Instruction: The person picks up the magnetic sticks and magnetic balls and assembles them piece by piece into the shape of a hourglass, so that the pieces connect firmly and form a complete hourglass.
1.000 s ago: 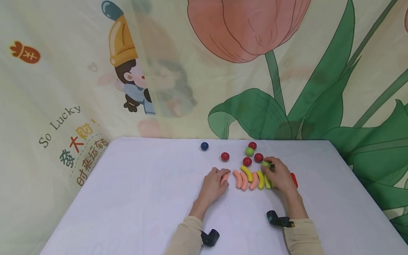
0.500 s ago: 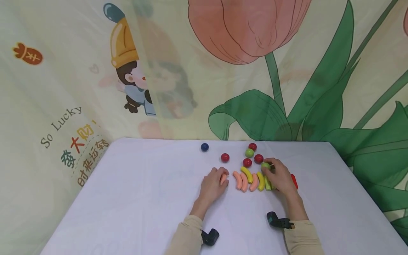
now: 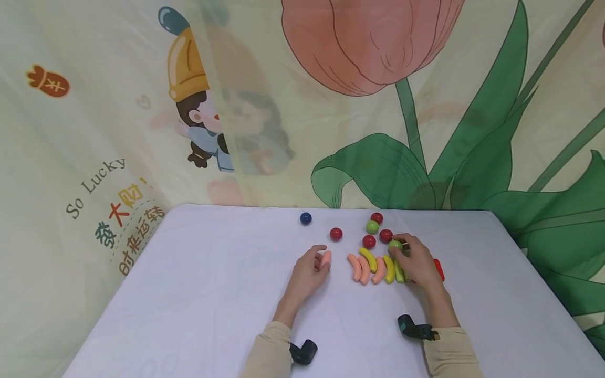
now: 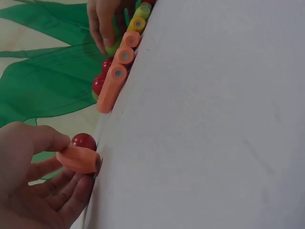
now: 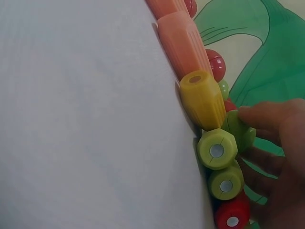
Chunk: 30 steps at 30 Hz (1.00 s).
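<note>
My left hand pinches a curved orange magnetic stick between thumb and fingers, left of the row. In the left wrist view a red ball shows just behind that stick. My right hand pinches a green ball at the back of the row's right part. That row holds orange sticks, yellow sticks and green sticks lying side by side, round metal discs showing in several ends. A red stick follows the green ones, partly hidden by my right hand in the head view.
Behind the row lie several red balls and another green ball. A dark blue ball sits farther left near the back edge of the white table. A printed cloth hangs behind the table.
My left hand has drawn a little to the left, away from the row, carrying the orange stick and turning it more upright in the head view. My right hand stays at the green ball.
</note>
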{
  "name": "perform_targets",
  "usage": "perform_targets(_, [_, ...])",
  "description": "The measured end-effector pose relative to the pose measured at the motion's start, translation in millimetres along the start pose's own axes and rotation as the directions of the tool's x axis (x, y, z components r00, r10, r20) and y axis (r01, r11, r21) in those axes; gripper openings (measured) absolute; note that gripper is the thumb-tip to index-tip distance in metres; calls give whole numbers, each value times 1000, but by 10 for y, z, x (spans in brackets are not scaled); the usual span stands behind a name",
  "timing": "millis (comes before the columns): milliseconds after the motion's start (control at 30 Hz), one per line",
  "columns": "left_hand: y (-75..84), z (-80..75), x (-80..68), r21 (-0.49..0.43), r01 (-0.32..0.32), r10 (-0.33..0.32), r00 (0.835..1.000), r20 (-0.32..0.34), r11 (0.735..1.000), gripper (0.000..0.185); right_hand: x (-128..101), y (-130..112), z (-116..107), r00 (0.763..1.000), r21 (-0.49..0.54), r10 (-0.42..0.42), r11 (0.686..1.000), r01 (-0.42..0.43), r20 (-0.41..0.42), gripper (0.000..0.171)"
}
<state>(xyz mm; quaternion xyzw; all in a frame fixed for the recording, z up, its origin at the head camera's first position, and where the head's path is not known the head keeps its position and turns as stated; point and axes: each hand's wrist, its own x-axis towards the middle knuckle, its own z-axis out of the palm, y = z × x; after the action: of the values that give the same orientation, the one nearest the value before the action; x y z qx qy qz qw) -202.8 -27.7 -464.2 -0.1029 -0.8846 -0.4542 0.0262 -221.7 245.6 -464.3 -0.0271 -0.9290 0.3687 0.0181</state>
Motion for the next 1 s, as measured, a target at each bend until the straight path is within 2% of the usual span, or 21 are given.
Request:
perform_targets(367, [-101, -45, -32, -136, 28, -26, 1000, 14, 990, 32, -21, -12, -23, 1000, 69, 15, 997, -16, 8, 49])
perform_targets(533, [-163, -73, -41, -148, -40, 45, 998, 31, 988, 30, -4, -16, -27, 1000, 111, 8, 994, -9, 12, 50])
perform_targets(667, [-231, -96, -48, -189, -102, 109, 994, 30, 977, 31, 2, -28, -24, 1000, 133, 10, 991, -13, 20, 51])
perform_targets(900, [-24, -347, -162, -287, -56, 79, 994, 70, 956, 35, -26, -97, 18, 1000, 174, -30, 984, 29, 5, 46])
perform_targets(1000, [-69, -366, -161, -312, -39, 69, 994, 84, 949, 37, -34, -125, 29, 999, 179, -43, 983, 42, -2, 45])
